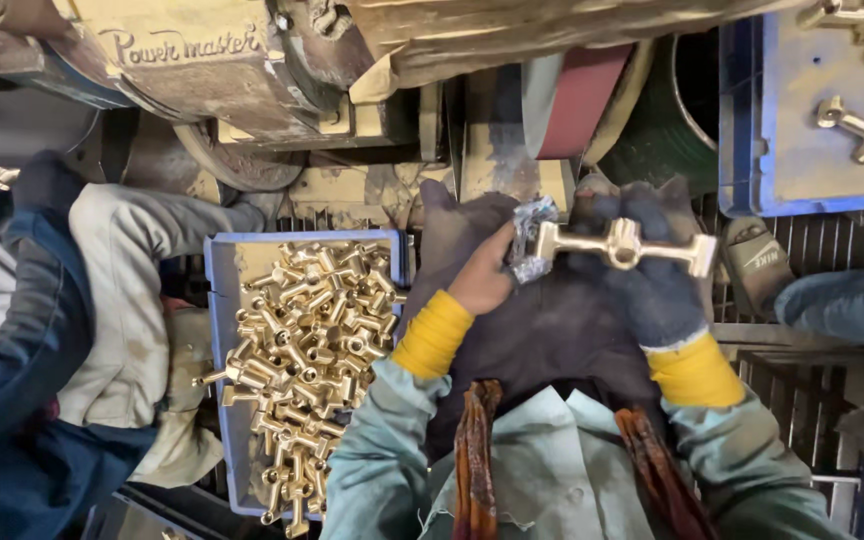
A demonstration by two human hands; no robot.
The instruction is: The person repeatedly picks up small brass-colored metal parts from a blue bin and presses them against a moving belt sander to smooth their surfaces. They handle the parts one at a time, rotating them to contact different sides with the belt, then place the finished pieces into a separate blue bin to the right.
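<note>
Head cam, centre frame: right hand [652,270] in dark glove, closed round brass T-shaped fitting [624,245]. Left hand [487,275] pinches crumpled silvery wrap [529,238] over fitting's left end. Dark cloth [542,330] on lap underneath. Lower left: blue crate [214,300] heaped with same brass fittings [307,350]. Sanding belt [577,95] just above hands; second blue tray [752,150] upper right.

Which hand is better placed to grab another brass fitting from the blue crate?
Probably the left hand: it is nearer the blue plastic crate of brass fittings at lower left, and grips only one end of the T-shaped brass fitting. The gloved right hand cradles the fitting's middle, farther away.
</note>
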